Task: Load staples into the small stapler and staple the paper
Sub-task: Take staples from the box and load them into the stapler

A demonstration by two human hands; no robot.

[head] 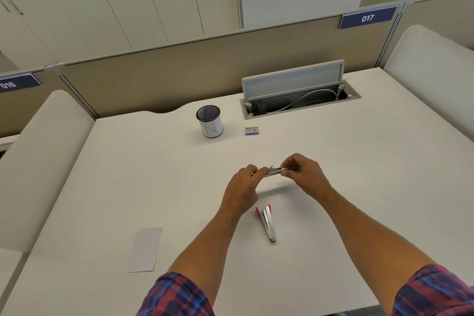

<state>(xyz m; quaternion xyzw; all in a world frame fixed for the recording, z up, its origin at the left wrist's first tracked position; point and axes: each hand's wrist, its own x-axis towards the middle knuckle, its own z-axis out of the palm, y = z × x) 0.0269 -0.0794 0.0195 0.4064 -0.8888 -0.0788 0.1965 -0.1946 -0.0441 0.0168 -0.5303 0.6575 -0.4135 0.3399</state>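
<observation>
Staples: a thin silvery metal strip of staples point(274, 171) sits above the counter, held level between our two hands, a little beyond the stapler.
Left fingers: the fingers point(252, 171) of our left hand point(242, 187) curl in and pinch the strip's left end; they hold nothing else.
Right fingers: our right hand point(304, 174) closes its fingers point(287, 170) round the right end, so the strip bridges the short gap between the two grips. Whether we are snapping it shorter or only aligning it, we cannot tell.
Stapler: the small silver metal stapler with a pink base point(267, 222) lies on the white counter point(346, 187) just nearer to us than the hands, untouched, its metal channel facing up. It looks opened for loading, though we cannot tell whether any staples are in it.
Paper: the pale rectangular slip of paper point(145, 249) lies flat, well to the left of the stapler, with no staple that we can make out.
Staple box: the small blue and white cardboard box point(252, 131) rests far back, beside the white cylindrical pen holder with a dark rim point(209, 122).
Progress: we judge the task early: staples are in hand, but loading, closing and stapling all remain.
</observation>
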